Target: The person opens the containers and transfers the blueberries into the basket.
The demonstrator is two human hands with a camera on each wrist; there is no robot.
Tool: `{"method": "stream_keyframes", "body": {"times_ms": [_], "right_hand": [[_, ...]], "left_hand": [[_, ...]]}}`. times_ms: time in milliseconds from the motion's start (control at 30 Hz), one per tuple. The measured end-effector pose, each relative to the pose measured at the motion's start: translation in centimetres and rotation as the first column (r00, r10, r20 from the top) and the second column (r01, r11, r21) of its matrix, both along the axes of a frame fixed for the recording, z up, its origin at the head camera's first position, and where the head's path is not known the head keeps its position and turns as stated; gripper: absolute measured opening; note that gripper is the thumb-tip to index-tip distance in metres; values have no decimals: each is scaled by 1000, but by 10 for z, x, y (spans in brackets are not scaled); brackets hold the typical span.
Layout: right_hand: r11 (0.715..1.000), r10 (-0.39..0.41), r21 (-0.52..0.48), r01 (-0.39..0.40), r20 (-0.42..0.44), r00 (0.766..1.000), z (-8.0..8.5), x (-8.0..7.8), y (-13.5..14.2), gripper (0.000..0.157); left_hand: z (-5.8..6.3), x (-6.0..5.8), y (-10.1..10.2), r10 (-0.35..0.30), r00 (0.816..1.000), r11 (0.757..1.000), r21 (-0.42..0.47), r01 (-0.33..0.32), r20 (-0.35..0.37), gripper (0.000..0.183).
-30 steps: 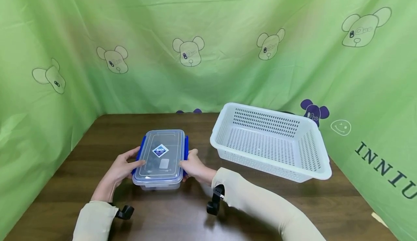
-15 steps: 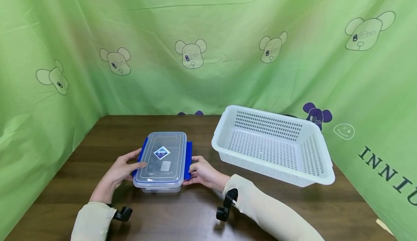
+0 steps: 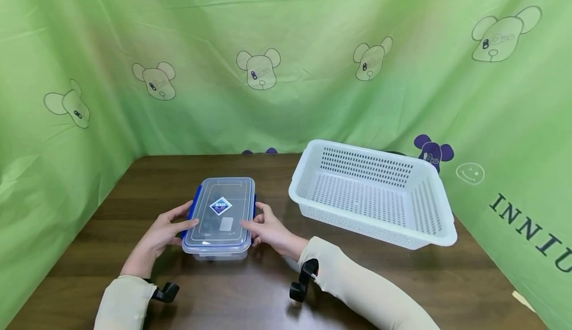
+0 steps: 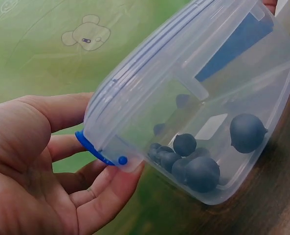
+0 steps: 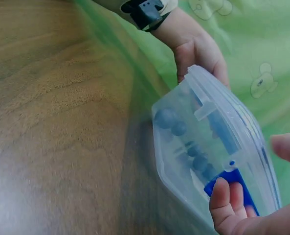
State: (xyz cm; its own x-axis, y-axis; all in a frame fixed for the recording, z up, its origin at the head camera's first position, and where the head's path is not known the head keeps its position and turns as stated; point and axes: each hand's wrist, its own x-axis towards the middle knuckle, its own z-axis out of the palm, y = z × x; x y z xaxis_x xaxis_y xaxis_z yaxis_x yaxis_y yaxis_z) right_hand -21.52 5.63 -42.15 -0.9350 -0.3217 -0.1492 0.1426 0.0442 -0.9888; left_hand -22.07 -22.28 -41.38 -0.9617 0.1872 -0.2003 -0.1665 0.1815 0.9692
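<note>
Clip-lock container, which way's it lying for you?

Long axis runs away from you. Your left hand grips its left edge, your right hand curls onto the blue clip, so neither's nearer. It's on the wooden table, left of your white basket.

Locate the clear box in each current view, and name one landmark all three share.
Head: clear box left of centre, lower half.
Left wrist: clear box from centre to upper right.
Right wrist: clear box in the right half.
Shared landmark: green cloth.
</note>
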Motion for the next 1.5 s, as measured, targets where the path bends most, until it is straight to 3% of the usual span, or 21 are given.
{"method": "stream_keyframes", "body": {"times_ms": [333,667,933,1200,1500], "right_hand": [[995,96,2,-96,-10,995,1,-6,3,83],[992,122,-32,-122,9,992,0,-2,8,82],[990,137,-43,-136,28,990,-1,3,9,82],[991,131,-31,-131,19,991,0,3,8,82],[990,140,-40,-138,40,989,2,3,7,80]], "left_hand": [[-3,-6,-10,-59,998,996,64,60,-14,67],[-11,-11,-20,-111,992,984,134,119,-67,63],[-6,-8,-11,-65,997,998,17,66,-50,65],[5,-9,-5,-99,995,994,-44,98,-22,66],[9,-4,-2,-115,992,986,-125,107,-60,63]]}}
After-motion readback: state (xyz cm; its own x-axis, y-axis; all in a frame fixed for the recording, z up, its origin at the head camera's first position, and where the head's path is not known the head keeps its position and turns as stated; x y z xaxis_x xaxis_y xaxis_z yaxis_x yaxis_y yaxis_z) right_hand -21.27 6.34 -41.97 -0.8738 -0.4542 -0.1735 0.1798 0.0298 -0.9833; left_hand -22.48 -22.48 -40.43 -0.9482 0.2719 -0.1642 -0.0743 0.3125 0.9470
